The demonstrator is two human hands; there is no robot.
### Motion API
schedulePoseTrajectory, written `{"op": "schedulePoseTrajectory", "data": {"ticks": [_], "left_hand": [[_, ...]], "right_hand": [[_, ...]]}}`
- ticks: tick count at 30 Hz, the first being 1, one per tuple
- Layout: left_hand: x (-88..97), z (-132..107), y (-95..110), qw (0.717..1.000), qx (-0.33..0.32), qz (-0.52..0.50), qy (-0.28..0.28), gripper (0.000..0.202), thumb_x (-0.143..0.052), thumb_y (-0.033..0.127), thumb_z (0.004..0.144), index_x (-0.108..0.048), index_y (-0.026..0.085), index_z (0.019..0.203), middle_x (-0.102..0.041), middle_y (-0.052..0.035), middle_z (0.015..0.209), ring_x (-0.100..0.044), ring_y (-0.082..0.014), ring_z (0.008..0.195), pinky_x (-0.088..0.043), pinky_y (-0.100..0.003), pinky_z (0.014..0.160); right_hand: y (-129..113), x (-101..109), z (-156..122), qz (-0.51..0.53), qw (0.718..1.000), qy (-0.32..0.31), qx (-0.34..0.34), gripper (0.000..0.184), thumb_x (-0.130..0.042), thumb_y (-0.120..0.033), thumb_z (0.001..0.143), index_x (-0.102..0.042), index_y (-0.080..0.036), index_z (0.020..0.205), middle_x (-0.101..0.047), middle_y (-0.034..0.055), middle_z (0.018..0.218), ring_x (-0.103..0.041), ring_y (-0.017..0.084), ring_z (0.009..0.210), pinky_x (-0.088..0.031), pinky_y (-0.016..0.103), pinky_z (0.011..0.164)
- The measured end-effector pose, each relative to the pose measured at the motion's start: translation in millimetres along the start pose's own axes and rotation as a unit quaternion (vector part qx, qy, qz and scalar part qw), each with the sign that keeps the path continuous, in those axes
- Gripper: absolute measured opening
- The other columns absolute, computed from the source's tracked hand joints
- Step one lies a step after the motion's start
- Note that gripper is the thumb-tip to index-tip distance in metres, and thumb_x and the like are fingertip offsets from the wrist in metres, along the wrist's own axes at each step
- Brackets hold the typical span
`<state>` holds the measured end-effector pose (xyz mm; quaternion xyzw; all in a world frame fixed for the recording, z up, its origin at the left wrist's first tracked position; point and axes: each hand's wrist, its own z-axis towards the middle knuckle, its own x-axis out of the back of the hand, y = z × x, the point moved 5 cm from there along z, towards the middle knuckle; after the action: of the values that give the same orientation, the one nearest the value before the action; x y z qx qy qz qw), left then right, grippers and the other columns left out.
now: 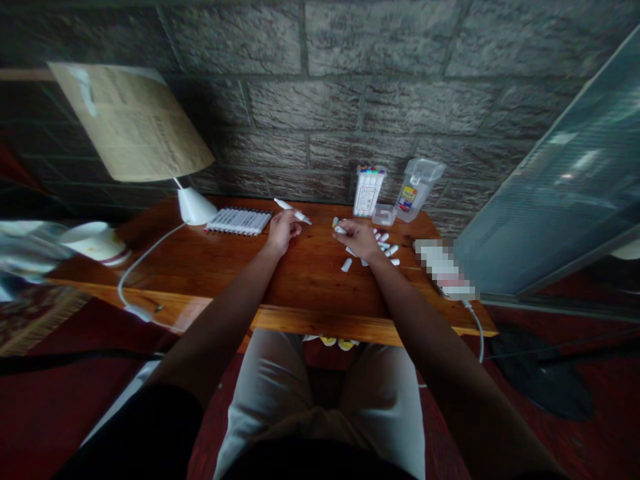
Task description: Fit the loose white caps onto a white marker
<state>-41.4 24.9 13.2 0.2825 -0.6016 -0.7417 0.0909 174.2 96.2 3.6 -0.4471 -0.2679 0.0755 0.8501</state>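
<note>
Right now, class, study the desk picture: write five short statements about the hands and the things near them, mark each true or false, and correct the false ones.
1. The left hand holds a white marker. True.
2. The right hand rests among scattered marker caps. True.
3. The row of markers lies right of both hands. False: it lies to the left, by the lamp base.
4. A clear container stands against the wall. True.
5. The desk is glass. False: it is wood.
</note>
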Motion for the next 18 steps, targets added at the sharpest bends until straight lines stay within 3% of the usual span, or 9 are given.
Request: {"op": "schedulePoseTrajectory", "data": {"ticks": [7, 13, 18], "left_hand": [[-7.5, -6.3, 0.1, 0.999, 0.025, 0.015, -0.041, 0.036, -0.074, 0.052, 0.077, -0.064, 0.017, 0.08, -0.066, -0.0007, 0.062, -0.046, -0.008, 0.044, -0.03, -0.021, 0.045], [-10.3, -11.3, 5.1, 0.999, 0.018, 0.025, -0.044, 0.049, -0.08, 0.062, 0.072, -0.064, 0.016, 0.074, -0.057, 0.0033, 0.055, -0.045, -0.0065, 0.042, -0.028, -0.02, 0.043], [-11.0, -10.3, 4.1, 0.997, 0.003, 0.025, -0.067, 0.054, -0.079, 0.066, 0.073, -0.058, 0.017, 0.067, -0.06, 0.0013, 0.056, -0.045, -0.0061, 0.042, -0.027, -0.02, 0.042]], "right_hand": [[-2.4, -1.2, -0.6, 0.031, 0.999, -0.007, -0.039, 0.015, -0.076, -0.018, 0.071, -0.08, -0.02, 0.085, -0.077, 0.0036, 0.086, -0.069, 0.02, 0.075, -0.055, 0.035, 0.076], [-6.6, 1.4, -2.2, 0.01, 1.0, -0.006, -0.024, 0.018, -0.079, -0.021, 0.068, -0.083, -0.022, 0.085, -0.08, 0.0058, 0.089, -0.072, 0.023, 0.08, -0.056, 0.038, 0.081], [-6.2, -0.2, -3.7, 0.009, 1.0, -0.012, -0.026, 0.018, -0.079, -0.026, 0.07, -0.083, -0.02, 0.087, -0.08, 0.0065, 0.088, -0.072, 0.023, 0.077, -0.055, 0.038, 0.077]]}}
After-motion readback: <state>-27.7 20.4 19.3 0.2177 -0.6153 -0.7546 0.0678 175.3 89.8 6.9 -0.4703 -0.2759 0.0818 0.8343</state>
